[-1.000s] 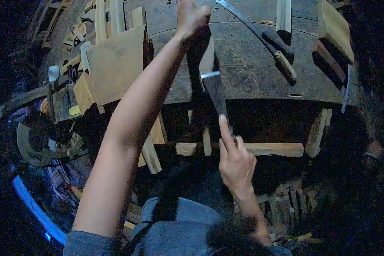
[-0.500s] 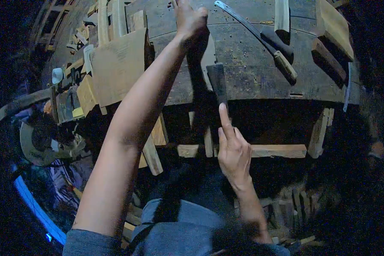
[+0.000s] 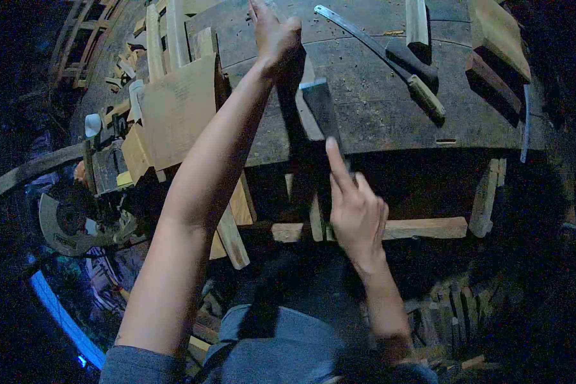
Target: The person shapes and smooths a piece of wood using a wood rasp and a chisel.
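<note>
My right hand (image 3: 358,214) is closed low in front of the bench edge, its index finger stretched along a broad, dark chisel (image 3: 322,109). The handle is hidden inside the fist. The blade points away from me, its bright edge beside a pale wooden strip (image 3: 309,118) on the bench. At the top of the view, my left hand (image 3: 278,38) grips the far part of that strip; its fingers are partly cut off by the frame. The strip's near end reaches the bench's front edge.
On the dark workbench (image 3: 371,121), a long blade with a wooden handle (image 3: 425,97) lies by a dark flat piece (image 3: 416,66). Wooden blocks (image 3: 502,38) stand at right. A wide board (image 3: 179,109) leans at left, above a round-guarded power saw (image 3: 61,224). Offcuts (image 3: 451,313) lie below.
The chisel's edge has moved a little away from me and to the left, its blade turned so the bright edge shows. My right hand has shifted slightly right; my left keeps its hold.
</note>
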### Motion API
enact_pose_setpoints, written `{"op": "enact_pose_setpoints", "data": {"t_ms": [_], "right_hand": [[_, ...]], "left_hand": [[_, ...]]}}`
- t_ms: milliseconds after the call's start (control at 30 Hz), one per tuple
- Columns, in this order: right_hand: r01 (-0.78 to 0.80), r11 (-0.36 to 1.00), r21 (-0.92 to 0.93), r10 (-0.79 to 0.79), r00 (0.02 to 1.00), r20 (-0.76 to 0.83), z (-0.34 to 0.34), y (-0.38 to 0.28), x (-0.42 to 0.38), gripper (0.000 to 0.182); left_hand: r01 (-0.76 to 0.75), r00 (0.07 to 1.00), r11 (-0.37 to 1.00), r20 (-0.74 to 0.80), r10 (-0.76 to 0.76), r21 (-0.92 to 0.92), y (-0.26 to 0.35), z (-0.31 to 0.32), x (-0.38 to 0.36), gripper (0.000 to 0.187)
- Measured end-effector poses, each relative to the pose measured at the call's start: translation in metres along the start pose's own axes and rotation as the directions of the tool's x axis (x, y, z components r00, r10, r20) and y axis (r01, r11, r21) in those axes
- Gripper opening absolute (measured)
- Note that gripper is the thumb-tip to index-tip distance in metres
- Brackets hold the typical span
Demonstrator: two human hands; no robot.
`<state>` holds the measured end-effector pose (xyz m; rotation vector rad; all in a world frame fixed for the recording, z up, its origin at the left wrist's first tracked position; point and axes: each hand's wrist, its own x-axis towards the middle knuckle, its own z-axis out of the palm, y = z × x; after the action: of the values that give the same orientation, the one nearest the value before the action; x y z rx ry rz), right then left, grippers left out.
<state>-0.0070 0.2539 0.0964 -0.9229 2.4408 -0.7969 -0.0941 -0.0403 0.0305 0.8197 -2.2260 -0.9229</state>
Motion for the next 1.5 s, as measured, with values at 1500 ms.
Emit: {"op": "enact_pose_setpoints", "data": {"t_ms": [1500], "right_hand": [[-0.382,0.629,0.677,0.189,0.92,0.344,-0.003,0.027,-0.045,0.048]], "left_hand": [[0.052,0.999,0.998,0.001,-0.052,-0.029,-0.007,0.0,0.007,0.095]]}}
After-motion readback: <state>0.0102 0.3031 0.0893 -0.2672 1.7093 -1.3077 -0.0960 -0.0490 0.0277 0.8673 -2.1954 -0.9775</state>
